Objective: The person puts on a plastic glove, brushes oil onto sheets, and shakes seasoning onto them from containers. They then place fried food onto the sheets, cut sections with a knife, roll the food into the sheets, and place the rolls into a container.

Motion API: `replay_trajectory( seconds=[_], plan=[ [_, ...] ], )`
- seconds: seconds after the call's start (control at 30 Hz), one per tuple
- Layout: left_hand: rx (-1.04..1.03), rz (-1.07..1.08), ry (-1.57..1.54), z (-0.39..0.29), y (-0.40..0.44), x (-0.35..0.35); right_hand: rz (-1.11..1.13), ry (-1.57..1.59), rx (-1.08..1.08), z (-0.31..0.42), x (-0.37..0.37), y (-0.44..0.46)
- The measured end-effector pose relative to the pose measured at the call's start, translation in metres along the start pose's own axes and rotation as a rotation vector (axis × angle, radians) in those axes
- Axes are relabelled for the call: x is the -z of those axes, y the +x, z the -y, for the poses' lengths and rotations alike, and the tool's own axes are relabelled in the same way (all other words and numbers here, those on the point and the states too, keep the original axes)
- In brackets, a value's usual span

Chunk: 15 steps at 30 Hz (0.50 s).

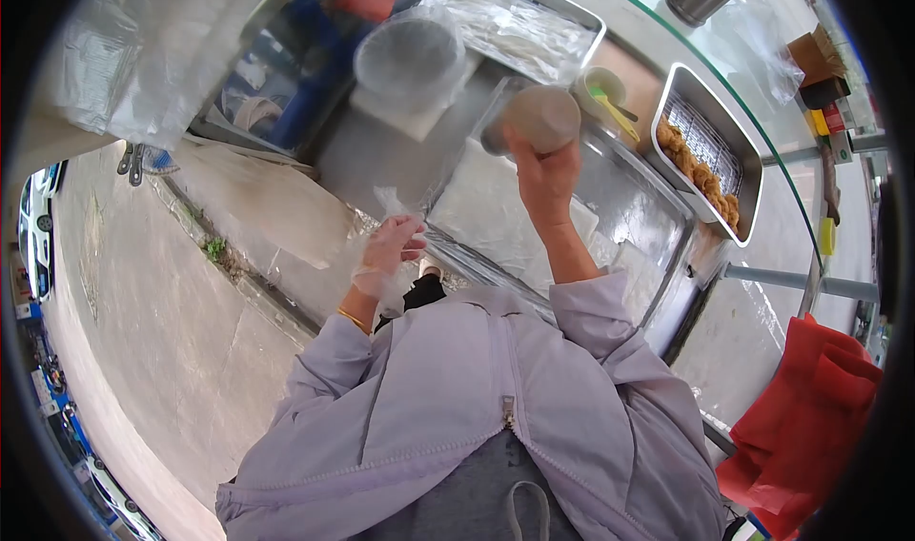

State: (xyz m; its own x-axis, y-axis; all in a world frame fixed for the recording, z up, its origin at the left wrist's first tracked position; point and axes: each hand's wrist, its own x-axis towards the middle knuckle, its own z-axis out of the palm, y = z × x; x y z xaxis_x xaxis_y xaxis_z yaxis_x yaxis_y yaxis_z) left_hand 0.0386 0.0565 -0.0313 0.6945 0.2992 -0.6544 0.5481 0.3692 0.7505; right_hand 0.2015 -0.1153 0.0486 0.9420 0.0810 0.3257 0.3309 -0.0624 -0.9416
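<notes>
My right hand (548, 181) grips a round, light brown container (543, 120) from its near side, over the metal counter. What the container holds cannot be made out. My left hand (386, 253) is near the counter's front edge, with its fingers curled together and clear plastic about the wrist and fingertips. Whether the fingers pinch that plastic is too small to tell. Just right of the brown container stands a cup (600, 91) with a green and yellow utensil. A cloudy plastic tub (410, 57) sits farther left on the counter.
At the right, a metal tray (755, 219) holds a rack and fried pieces. Another tray (593, 43) with plastic-covered contents lies at the back. A curved glass edge (762, 141) runs along the far side. Red cloth (805, 417) hangs at lower right; plastic bags (143, 55) hang upper left.
</notes>
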Motion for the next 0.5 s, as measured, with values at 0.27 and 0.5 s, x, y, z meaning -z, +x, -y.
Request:
replay_trajectory(
  seconds=[0.27, 0.5],
  plan=[
    [-0.041, 0.052, -0.022, 0.007, 0.002, 0.0, -0.057, 0.028, 0.115, -0.01, 0.023, -0.005],
    [0.011, 0.037, 0.054, 0.007, -0.001, -0.011, -0.059, -0.079, 0.02, -0.01, 0.066, -0.023]
  ],
)
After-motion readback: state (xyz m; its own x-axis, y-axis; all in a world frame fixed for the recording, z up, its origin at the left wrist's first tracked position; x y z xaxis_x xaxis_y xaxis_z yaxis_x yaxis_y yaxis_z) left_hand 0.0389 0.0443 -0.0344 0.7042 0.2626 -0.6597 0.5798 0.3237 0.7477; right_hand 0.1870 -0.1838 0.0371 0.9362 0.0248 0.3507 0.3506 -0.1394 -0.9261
